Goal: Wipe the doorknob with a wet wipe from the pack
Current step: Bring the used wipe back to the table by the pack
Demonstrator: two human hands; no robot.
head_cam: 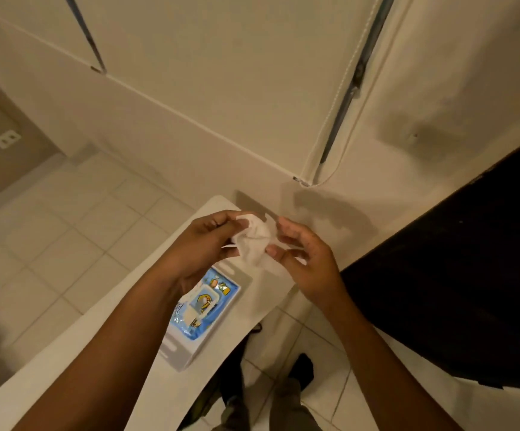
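Both hands, left (204,244) and right (299,259), pinched a wipe (254,241) above the pack (204,309) (lid open); no doorknob wiped yet.

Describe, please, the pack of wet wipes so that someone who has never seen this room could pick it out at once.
Below the two hands runs a white table over the pale tiled floor. The wipe pack lies flat on it, under the left hand, which holds a crumpled white wipe with the right hand. It is the only colourful thing there: bright blue with a white lid flap.
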